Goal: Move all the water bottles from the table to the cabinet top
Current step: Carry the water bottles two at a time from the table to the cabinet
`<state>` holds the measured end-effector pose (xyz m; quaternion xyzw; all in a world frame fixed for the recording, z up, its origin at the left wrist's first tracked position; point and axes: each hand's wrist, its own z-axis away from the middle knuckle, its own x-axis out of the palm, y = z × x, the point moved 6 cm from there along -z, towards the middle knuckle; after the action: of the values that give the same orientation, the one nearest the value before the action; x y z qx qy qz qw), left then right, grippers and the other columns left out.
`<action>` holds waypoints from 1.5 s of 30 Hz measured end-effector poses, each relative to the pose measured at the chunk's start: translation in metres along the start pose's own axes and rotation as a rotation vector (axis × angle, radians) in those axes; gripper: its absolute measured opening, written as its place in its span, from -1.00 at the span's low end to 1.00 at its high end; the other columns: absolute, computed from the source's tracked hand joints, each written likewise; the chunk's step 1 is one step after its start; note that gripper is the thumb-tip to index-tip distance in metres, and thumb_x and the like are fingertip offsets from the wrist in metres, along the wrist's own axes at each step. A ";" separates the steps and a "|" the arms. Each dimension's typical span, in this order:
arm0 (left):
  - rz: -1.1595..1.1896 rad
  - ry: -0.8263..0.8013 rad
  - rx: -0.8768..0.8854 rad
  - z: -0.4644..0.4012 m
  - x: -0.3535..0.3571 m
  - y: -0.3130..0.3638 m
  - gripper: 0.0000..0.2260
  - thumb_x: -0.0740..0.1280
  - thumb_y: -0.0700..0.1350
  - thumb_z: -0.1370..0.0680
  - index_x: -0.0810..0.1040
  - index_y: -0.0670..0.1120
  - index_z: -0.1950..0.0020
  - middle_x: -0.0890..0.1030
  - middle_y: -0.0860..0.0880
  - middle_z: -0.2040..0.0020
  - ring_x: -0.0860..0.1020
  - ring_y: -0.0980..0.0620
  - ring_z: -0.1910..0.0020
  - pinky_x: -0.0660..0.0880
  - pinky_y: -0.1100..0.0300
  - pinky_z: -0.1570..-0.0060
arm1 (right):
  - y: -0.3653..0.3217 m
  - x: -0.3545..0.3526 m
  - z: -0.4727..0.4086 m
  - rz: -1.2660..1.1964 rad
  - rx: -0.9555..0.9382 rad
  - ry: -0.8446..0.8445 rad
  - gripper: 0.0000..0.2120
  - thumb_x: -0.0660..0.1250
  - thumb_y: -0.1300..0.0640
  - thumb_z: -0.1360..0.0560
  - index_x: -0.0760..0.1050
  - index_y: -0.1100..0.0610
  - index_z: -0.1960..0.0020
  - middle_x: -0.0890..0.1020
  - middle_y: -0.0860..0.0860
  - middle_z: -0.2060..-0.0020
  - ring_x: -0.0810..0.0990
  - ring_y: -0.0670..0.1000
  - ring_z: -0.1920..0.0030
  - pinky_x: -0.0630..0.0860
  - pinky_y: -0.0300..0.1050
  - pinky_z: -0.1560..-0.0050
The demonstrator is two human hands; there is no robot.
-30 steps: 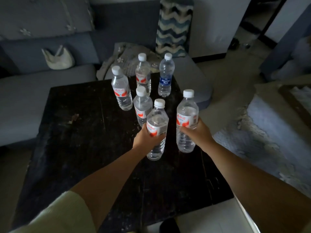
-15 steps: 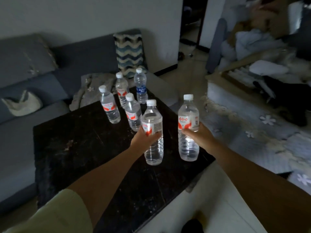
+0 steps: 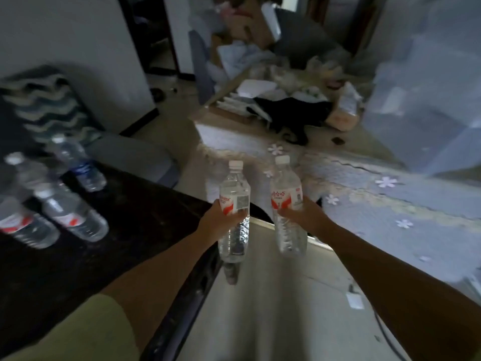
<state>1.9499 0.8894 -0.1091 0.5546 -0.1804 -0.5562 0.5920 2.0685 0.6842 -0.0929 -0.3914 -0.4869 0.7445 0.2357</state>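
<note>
My left hand (image 3: 221, 221) grips a clear water bottle (image 3: 234, 194) with a white cap and a red-and-white label, upright in the air past the right edge of the dark table (image 3: 135, 230). My right hand (image 3: 305, 217) grips a second, similar bottle (image 3: 286, 194) beside it, above the pale floor. Several more bottles stand blurred on the table at the left: a blue-labelled one (image 3: 78, 165) at the back and red-labelled ones (image 3: 73, 217) nearer me. No cabinet top can be made out.
A grey sofa (image 3: 135, 152) with a zigzag cushion (image 3: 49, 108) lies behind the table. A floral rug (image 3: 390, 204) covers the floor at the right. Beyond it are a cluttered low surface (image 3: 273, 100) with boxes and cloth, and a doorway (image 3: 153, 35).
Both hands have lifted their bottles off the table and carried them right, past its edge. The view has swung right, so the other bottles now sit at the far left.
</note>
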 end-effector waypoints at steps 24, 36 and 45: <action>-0.539 -0.922 0.511 0.014 0.454 0.186 -0.42 0.35 0.37 -0.12 0.53 0.05 0.01 0.67 0.04 0.12 0.63 0.05 0.11 0.58 -0.03 -0.06 | 0.178 -0.287 0.277 -0.183 0.445 0.972 -0.67 0.49 -0.03 -0.40 0.54 0.04 -0.10 0.68 0.00 0.06 0.66 0.00 0.00 0.57 0.05 -0.17; -0.683 -1.520 0.784 0.228 0.535 0.149 -0.39 0.45 0.31 -0.13 0.54 0.08 -0.10 0.67 0.05 0.00 0.64 0.02 0.05 0.56 0.11 -0.05 | 0.170 -0.124 0.488 -0.414 0.721 1.674 -0.67 0.51 0.07 -0.38 0.55 0.07 -0.10 0.69 0.06 0.05 0.66 0.06 0.01 0.58 0.00 -0.10; -0.777 -1.904 0.940 0.423 0.486 0.046 -0.27 0.47 0.30 -0.17 0.50 0.01 -0.27 0.63 0.03 -0.16 0.60 -0.03 -0.10 0.51 0.04 -0.21 | 0.128 0.056 0.622 -0.514 0.746 2.105 -0.72 0.51 0.17 -0.39 0.54 0.09 -0.06 0.68 -0.01 0.16 0.67 -0.16 0.21 0.56 -0.35 0.24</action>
<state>1.7736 0.2686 -0.1308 0.0914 -0.5647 -0.7757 -0.2666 1.5348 0.3363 -0.0927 -0.6149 0.1373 0.0756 0.7729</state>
